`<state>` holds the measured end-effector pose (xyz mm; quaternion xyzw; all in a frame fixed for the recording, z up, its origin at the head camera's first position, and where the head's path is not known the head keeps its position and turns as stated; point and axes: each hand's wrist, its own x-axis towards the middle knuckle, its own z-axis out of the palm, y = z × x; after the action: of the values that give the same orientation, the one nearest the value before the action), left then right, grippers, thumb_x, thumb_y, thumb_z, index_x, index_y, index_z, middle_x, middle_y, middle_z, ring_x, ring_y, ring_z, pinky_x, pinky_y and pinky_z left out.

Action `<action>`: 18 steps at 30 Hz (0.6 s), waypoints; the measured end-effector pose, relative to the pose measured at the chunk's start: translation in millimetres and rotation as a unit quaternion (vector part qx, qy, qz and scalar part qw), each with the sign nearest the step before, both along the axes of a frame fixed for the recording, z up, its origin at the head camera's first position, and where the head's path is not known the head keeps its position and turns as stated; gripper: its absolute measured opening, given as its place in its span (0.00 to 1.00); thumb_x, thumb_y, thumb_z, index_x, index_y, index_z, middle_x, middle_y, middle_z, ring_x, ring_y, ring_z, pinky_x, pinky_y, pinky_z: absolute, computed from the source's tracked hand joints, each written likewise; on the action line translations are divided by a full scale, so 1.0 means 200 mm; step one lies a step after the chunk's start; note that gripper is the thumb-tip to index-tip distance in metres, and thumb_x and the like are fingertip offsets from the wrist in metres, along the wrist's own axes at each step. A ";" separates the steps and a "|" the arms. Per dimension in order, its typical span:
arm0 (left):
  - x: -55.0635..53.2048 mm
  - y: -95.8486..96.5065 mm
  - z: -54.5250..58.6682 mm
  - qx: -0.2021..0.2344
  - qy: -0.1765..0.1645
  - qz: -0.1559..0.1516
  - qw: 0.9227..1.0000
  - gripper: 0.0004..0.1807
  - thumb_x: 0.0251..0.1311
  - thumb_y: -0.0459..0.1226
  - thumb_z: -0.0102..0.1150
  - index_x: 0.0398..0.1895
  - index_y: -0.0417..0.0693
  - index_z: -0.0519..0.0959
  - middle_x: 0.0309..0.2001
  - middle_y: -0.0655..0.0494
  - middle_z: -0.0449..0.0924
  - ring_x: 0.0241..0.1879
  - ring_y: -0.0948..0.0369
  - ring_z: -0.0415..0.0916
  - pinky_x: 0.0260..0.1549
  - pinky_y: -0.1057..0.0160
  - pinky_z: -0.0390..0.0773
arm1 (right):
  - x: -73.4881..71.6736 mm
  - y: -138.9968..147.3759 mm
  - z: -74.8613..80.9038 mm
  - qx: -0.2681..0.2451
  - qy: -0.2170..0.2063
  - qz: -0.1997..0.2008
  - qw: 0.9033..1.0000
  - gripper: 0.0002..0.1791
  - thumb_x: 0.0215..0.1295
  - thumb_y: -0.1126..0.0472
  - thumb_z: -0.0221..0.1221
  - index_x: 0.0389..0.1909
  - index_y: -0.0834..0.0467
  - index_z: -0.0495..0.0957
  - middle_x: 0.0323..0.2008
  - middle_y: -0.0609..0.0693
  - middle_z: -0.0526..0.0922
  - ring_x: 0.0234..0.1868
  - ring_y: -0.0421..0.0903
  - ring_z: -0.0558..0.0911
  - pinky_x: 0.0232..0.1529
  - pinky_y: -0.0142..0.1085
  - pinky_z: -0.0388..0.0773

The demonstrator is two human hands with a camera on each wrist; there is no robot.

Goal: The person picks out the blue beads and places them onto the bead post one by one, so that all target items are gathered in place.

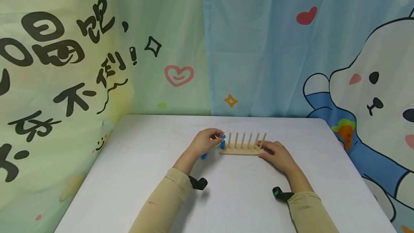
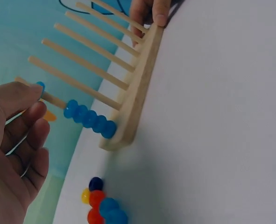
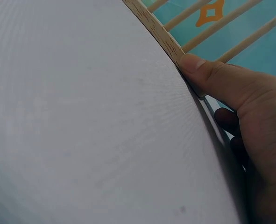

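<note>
A wooden peg rack (image 1: 240, 151) stands on the table, a row of upright pegs along its base. My left hand (image 1: 204, 142) is at the top of the leftmost peg, pinching a blue bead (image 2: 41, 87) between thumb and index finger, right at the peg's tip. Lower on that same peg sits a stack of several blue beads (image 2: 89, 118). The other pegs are bare. At the opposite end, my right hand (image 1: 277, 156) grips the base, its thumb (image 3: 192, 64) on the front edge and the other fingers behind.
Loose beads lie on the table left of the rack: blue ones (image 2: 110, 209), red ones (image 2: 96, 199), a yellow one (image 2: 85, 196) and a dark blue one (image 2: 95, 183). The white tabletop (image 1: 239, 197) reaches back to a printed curtain (image 1: 245, 46).
</note>
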<state>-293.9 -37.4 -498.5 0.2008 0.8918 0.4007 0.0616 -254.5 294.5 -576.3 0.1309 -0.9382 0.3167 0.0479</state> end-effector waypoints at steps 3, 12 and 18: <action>0.00 -0.01 -0.02 -0.017 -0.002 0.001 1.000 0.15 0.66 0.45 0.61 0.55 0.55 0.82 0.44 0.60 0.84 0.45 0.63 0.78 0.44 0.63 0.78 | 0.00 0.00 0.00 0.001 0.002 0.000 1.000 0.27 0.62 0.45 0.65 0.60 0.51 0.79 0.61 0.54 0.79 0.56 0.55 0.75 0.60 0.56 0.68; 0.03 -0.03 -0.06 -0.032 -0.004 0.005 0.999 0.15 0.68 0.44 0.60 0.55 0.55 0.82 0.44 0.59 0.84 0.43 0.62 0.77 0.44 0.61 0.78 | 0.00 0.00 -0.01 0.001 0.003 -0.003 1.000 0.26 0.62 0.46 0.65 0.60 0.51 0.79 0.61 0.54 0.80 0.56 0.55 0.75 0.61 0.57 0.67; 0.04 -0.08 -0.09 -0.020 0.011 0.027 0.999 0.15 0.67 0.45 0.60 0.55 0.56 0.82 0.43 0.60 0.83 0.43 0.63 0.78 0.44 0.62 0.77 | 0.00 0.00 -0.01 0.005 0.000 -0.004 1.000 0.27 0.63 0.45 0.65 0.60 0.50 0.78 0.61 0.54 0.80 0.55 0.55 0.75 0.60 0.56 0.67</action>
<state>-286.0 -53.8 -516.1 0.1798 0.9055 0.3818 0.0451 -254.6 295.1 -577.6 0.1272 -0.9402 0.3121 0.0490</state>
